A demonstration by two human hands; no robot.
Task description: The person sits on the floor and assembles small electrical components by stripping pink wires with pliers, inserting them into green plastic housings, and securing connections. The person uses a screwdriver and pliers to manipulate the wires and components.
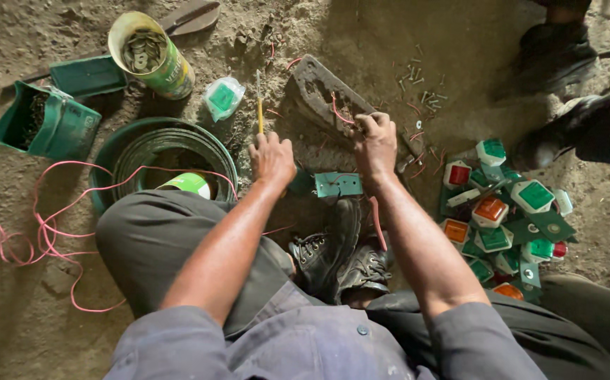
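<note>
Gripping a yellow-handled screwdriver [260, 105] in my left hand [271, 158], my right hand [374, 144] pinches a red wire [340, 112] on the worn block [322, 95] at twelve o'clock. I judge the tip could slip and nick the wire.

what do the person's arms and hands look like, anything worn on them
Both forearms are bare. Grey-blue work-shirt sleeves end around the elbows and look worn and dusty. The left hand and right hand have no gloves; no watch, ring or band shows.
</note>
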